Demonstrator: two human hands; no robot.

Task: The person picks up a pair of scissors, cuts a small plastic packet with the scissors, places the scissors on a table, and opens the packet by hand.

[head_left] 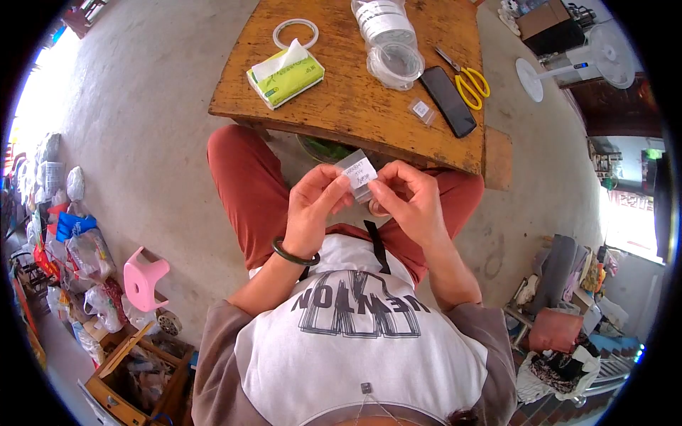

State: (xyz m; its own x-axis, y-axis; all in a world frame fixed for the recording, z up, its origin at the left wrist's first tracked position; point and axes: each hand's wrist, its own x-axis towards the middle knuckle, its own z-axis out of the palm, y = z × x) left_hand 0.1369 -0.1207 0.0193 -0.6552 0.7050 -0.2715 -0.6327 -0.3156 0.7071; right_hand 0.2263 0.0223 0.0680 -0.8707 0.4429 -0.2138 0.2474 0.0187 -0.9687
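Between my two hands, over my lap, is a small clear plastic bag (357,172) with a white handwritten label on it. My left hand (317,195) pinches the bag's left side between thumb and fingers. On the other side, my right hand (406,193) grips the right edge with thumb and forefinger. Whatever the bag contains is too small to make out. A similar little labelled bag (421,111) lies on the wooden table (341,92) in front of me, beside a black phone (447,101).
Yellow-handled scissors (472,85) lie right of the phone. Rolls of clear-wrapped tape (389,42), a white ring (295,33) and a green tissue pack (286,74) are on the table. A pink stool (145,278) stands left; a white fan (568,69) stands far right.
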